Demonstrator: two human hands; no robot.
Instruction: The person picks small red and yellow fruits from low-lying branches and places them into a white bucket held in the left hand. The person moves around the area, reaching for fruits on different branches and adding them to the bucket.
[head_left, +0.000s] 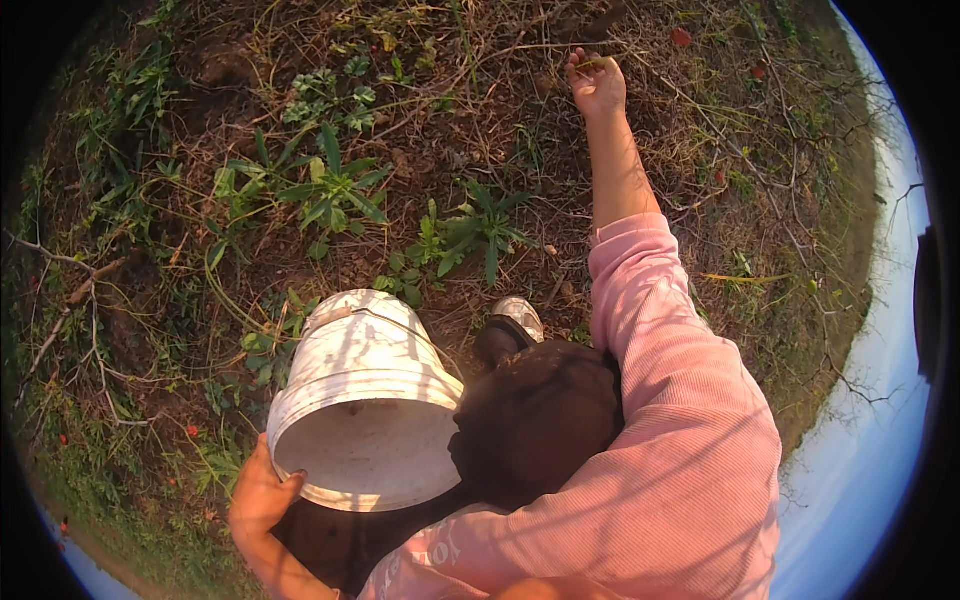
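My left hand (262, 487) grips the rim of a white plastic bucket (364, 352), its thumb inside the opening. The bucket is tilted with its mouth towards me, and the part of the inside I see is bare. A wire handle (401, 324) lies against its outer wall. My right hand (598, 84) reaches far out over dry stalks, palm up and fingers curled. A thin yellowish stem (600, 61) crosses its fingers; whether they pinch it is unclear. A red fruit-like thing (681, 37) lies to the right of that hand.
Leafy green weeds (330, 191) grow from brown soil and dry litter. Bare branches (791, 187) arch along the right, and a forked dead branch (94, 277) stands at left. My dark-clothed knee (540, 420) and a shoe (519, 315) are beside the bucket.
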